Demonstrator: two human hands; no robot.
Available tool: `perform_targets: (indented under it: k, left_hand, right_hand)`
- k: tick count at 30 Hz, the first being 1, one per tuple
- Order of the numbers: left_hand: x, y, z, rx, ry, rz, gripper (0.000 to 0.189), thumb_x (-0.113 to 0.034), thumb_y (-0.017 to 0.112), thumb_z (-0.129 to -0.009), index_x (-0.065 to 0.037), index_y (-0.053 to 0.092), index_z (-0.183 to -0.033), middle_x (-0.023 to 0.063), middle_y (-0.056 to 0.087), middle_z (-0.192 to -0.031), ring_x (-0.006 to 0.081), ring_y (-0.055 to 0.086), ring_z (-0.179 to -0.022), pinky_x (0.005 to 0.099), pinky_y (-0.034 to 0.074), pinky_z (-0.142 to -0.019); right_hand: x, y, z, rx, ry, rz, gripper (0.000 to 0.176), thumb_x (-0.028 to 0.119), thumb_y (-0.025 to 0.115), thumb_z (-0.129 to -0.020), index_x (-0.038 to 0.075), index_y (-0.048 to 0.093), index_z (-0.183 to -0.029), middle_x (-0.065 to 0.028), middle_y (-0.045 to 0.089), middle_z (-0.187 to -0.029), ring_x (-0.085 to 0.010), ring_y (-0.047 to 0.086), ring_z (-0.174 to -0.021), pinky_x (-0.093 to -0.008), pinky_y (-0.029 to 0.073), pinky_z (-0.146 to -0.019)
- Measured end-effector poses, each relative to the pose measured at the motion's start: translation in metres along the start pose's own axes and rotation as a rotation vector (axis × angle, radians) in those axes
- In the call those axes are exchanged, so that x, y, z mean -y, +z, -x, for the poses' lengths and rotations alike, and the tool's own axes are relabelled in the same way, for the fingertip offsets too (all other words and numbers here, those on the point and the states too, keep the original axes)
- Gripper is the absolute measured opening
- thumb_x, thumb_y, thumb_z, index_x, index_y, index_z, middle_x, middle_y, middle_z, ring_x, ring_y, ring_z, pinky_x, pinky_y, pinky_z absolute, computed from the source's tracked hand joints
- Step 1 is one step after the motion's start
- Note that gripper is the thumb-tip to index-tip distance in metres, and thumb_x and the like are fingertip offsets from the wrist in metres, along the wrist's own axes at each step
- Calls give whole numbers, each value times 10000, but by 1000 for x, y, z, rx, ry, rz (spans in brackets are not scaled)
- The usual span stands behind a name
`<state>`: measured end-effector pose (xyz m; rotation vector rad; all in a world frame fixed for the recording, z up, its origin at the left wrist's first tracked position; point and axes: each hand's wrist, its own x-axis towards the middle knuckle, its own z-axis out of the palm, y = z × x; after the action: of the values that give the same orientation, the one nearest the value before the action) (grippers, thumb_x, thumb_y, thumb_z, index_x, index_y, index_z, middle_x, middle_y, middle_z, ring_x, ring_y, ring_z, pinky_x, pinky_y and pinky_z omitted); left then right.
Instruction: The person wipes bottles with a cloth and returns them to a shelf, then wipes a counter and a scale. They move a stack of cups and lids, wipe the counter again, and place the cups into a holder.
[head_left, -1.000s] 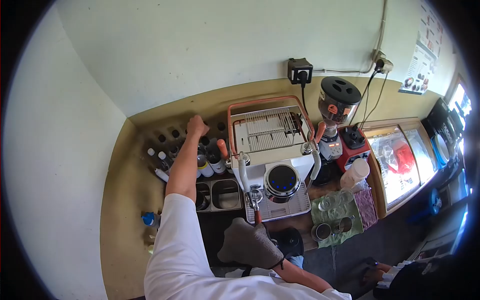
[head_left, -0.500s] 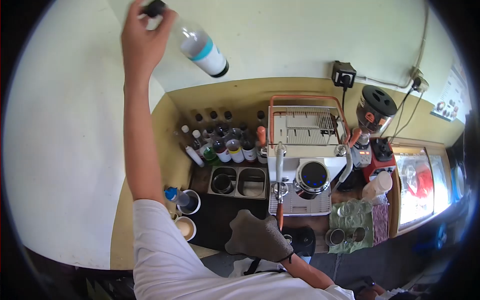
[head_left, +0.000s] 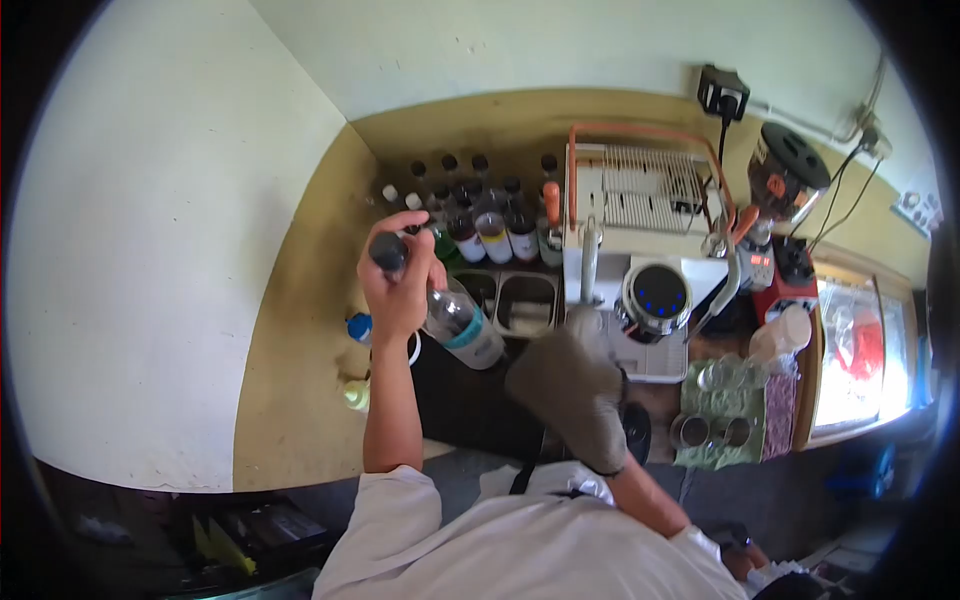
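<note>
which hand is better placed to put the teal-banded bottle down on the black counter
Probably the left: the left hand holds the bottle near its top. The right hand is covered by grey cloth and sits near the coffee machine.

The counter [head_left: 656, 396], black toward the left and brown toward the right, carries standing bottles [head_left: 493, 240], two metal pans [head_left: 527, 303], a coffee machine [head_left: 622, 246], a grinder [head_left: 758, 264], a red appliance [head_left: 778, 304], a green cloth [head_left: 722, 405] and a purple cloth [head_left: 779, 415].

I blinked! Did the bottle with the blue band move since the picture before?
Yes, down: the bottle was higher in view than the coffee machine, now it's level with the machine's lower half.
</note>
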<state>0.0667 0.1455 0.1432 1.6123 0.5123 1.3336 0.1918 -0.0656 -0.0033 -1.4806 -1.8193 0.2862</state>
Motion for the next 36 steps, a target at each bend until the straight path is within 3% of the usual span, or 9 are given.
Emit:
perform_targets:
  k: [5,11,15,16,19,26,30,33,36]
  left_hand:
    - [12,-2,43,452,-141,674,321,-30,537,-929,20,449,-1234,23,425,-534,118,398,-379,296,387,-384]
    - [19,-7,25,717,-231,831,280,-122,496,-973,-52,465,-1243,-2,429,-544,129,425,-398,291,426,-390]
    - [8,11,64,101,-527,-77,355,-200,677,-912,20,518,-1141,91,663,-837,196,661,-777,317,527,-746]
    - [23,1,86,28,-509,-6,342,-206,712,-889,5,539,-1094,119,677,-970,198,657,-964,330,492,-892]
    - [29,-13,106,-146,-493,205,159,-133,672,-887,-42,545,-919,133,669,-915,224,652,-860,391,507,-860]
    - [32,-51,53,824,14,1106,166,-247,650,-878,-140,528,-844,8,630,-685,256,627,-705,425,512,-760]
    - [57,-41,79,610,-295,1277,277,-347,633,-917,-95,546,-991,93,688,-958,252,644,-919,427,499,-854]
    - [51,-35,99,-133,-696,358,411,-375,623,-937,-50,525,-1168,102,655,-1042,239,620,-989,407,492,-897]
    - [48,-12,132,-163,-554,97,510,-338,653,-932,-19,465,-1283,119,629,-1062,229,618,-1000,352,505,-895]
  right_hand:
    - [27,-5,-55,-9,214,-639,990,389,913,-614,-5,416,-1374,-191,524,-1365,-278,504,-1278,-372,383,-1083]
    - [13,23,-47,192,264,-1050,874,303,874,-643,-9,451,-1343,-223,607,-1223,-312,609,-1140,-384,450,-1014]
    - [4,29,-44,62,363,-848,872,346,862,-629,-3,462,-1320,-252,651,-1125,-382,642,-1067,-422,489,-966]
    - [4,26,-45,65,358,-713,873,362,858,-624,-2,465,-1314,-256,656,-1110,-398,644,-1049,-430,496,-956]
    - [13,31,-38,80,366,-544,901,414,843,-598,-6,469,-1302,-276,656,-1086,-444,629,-1030,-449,509,-931]
    - [20,36,-29,549,348,-975,1013,466,870,-602,-70,426,-1339,-246,597,-1230,-335,576,-1176,-382,440,-1022]
    - [14,46,-7,691,524,-1230,1044,487,870,-638,-85,400,-1374,-200,540,-1319,-282,509,-1243,-352,373,-1079]
    - [18,39,-6,402,647,-1172,947,449,867,-650,-85,468,-1321,-189,592,-1250,-255,557,-1182,-352,409,-1046]
    - [10,38,-14,320,605,-698,841,426,868,-643,-74,553,-1242,-210,606,-1224,-252,590,-1145,-362,441,-1016]
